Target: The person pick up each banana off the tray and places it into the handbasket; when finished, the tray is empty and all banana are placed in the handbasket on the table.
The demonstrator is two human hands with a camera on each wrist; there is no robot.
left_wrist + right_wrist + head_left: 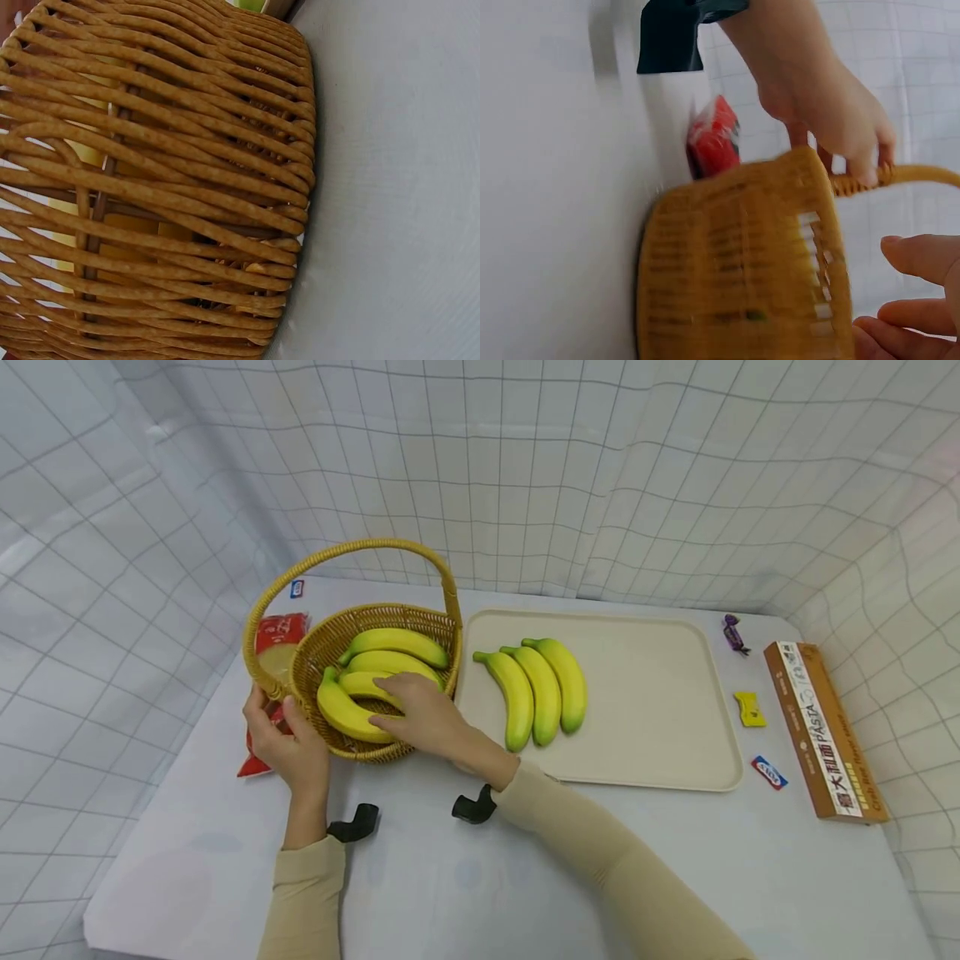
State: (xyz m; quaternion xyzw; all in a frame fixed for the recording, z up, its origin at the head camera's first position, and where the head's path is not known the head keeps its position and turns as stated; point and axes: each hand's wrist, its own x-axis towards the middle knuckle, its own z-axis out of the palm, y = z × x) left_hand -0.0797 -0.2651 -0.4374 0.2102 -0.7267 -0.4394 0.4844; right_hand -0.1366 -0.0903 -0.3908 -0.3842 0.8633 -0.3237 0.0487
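A wicker basket (360, 752) with a tall arched handle (378, 543) holds several yellow bananas (397, 643). My left hand (292, 745) grips the foot of the handle at the basket's left side; the right wrist view shows those fingers (866, 169) curled round it. My right hand (431, 718) reaches over the near right rim, thumb and fingers apart above the bananas. In the right wrist view its fingers (915, 315) are spread, with no banana seen between them. The left wrist view is filled by the woven basket wall (165, 172).
Right of the basket, three bananas (543, 693) lie side by side on a beige tray (645, 710). Red packages (281, 631) lie behind and left of the basket. Small wrapped candies (750, 710) and a pasta box (825, 731) are at the right. White grid-patterned curtains surround the table.
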